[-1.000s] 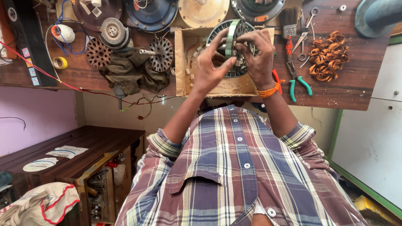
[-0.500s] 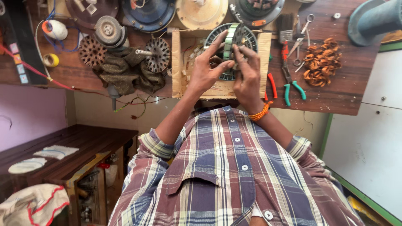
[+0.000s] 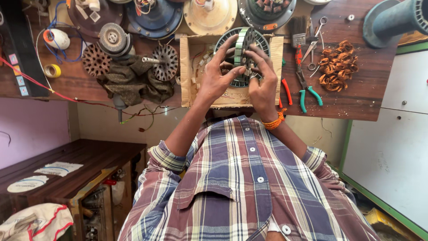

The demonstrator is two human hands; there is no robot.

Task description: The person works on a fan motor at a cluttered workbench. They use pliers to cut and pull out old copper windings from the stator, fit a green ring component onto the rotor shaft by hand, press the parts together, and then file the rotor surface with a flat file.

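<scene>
Workbench: dark wooden bench (image 3: 356, 93) strewn with motor covers, a copper wire heap (image 3: 337, 71), pliers (image 3: 307, 91) and scissors (image 3: 314, 39).
Head view, stator: a ring-shaped stator (image 3: 243, 42) stands on edge over a shallow wooden tray (image 3: 189, 71), its flat faces turned to either side and its axis running left to right.
Left hand: the left hand (image 3: 217, 76) grips the ring's left face, fingers spread, thumb pressed toward the centre.
Right hand: the right hand (image 3: 262, 82) holds the opposite face, fingertips bunched at the windings, possibly pinching a wire.
Relation: both hands are equally near, with the ring clamped between them, just above the tray.
Arms: forearms raised, wrists bent inward.
</scene>
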